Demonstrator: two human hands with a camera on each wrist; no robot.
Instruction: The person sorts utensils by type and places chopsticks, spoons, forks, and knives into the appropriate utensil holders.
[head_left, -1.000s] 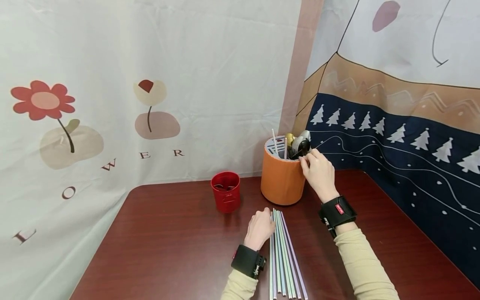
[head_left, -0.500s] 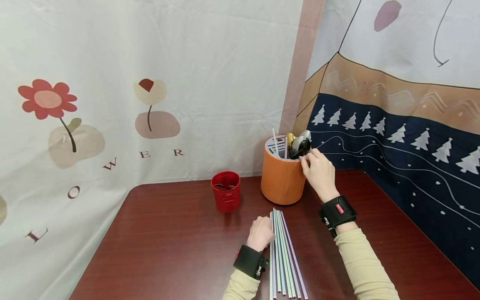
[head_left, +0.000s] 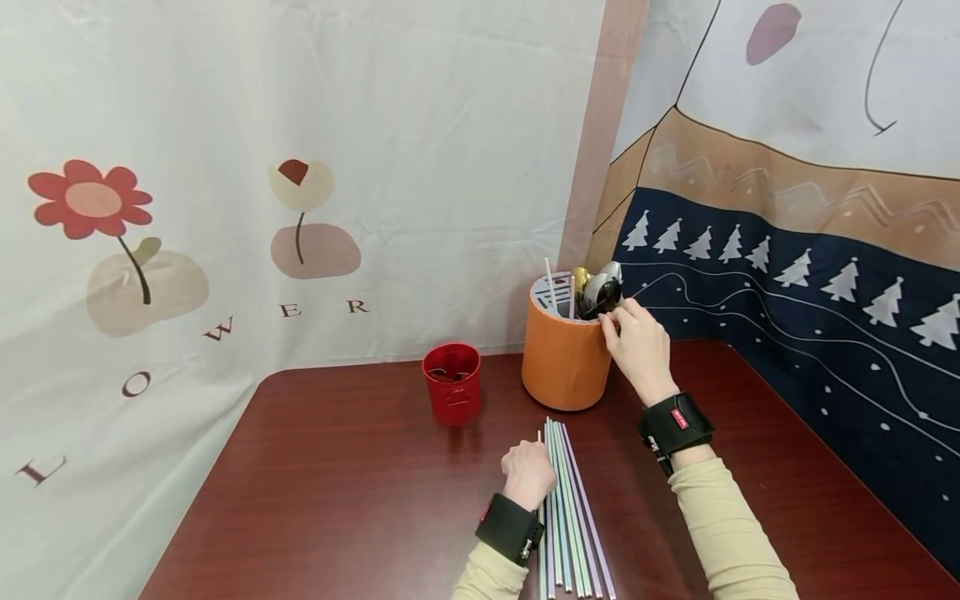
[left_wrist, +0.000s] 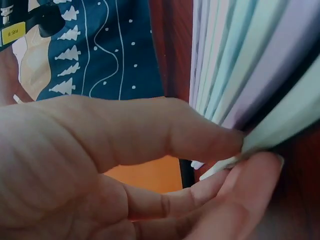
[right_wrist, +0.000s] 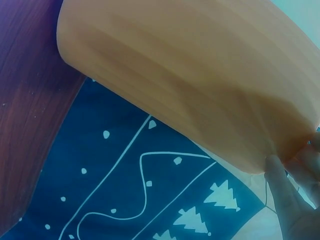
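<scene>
My left hand [head_left: 529, 473] pinches a pale green chopstick [left_wrist: 290, 112] between thumb and fingertips, at the left side of the bundle. Its thin tip shows past the fingers in the left wrist view. The other pastel chopsticks [head_left: 573, 508], green, blue and purple, lie side by side on the table, pointing away from me. With thumb and fingers, my right hand [head_left: 639, 346] grips the right rim of the orange utensil holder [head_left: 566, 362]. Two pale sticks stand in this holder beside gold, silver and black spoons [head_left: 602, 292].
A red cup [head_left: 452, 387] with dark-looking things inside stands left of the holder. Behind the dark red table [head_left: 337, 492] hangs a pale cloth [head_left: 420, 167] with flower prints. A navy cloth [head_left: 817, 333] with white trees borders the right side.
My left hand has slid back toward me along the chopsticks, and one tip now shows ahead of it. The right hand stays on the holder's rim.
</scene>
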